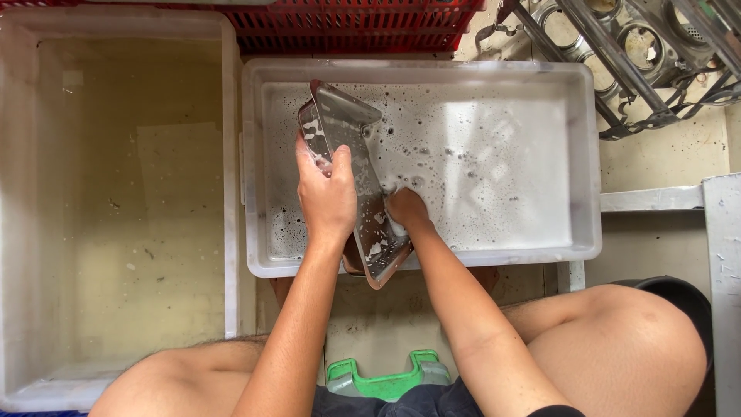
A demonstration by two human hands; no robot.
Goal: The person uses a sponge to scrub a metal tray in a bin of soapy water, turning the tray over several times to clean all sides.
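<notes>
A rectangular metal tray (pixel 341 123) stands tilted on its edge over the near left of a white plastic tub (pixel 590 154) full of soapy, foamy water. My left hand (pixel 326 193) grips the tray's upper rim. My right hand (pixel 406 210) presses against the tray's inner face low down, closed around something small and foamy that I cannot make out. Suds cling to the tray and both hands.
A larger white tub (pixel 228 154) of cloudy water sits to the left. A red plastic crate (pixel 347 27) lies behind. A metal rack with round cups (pixel 633 46) is at the upper right. A green stool (pixel 382 378) shows between my knees.
</notes>
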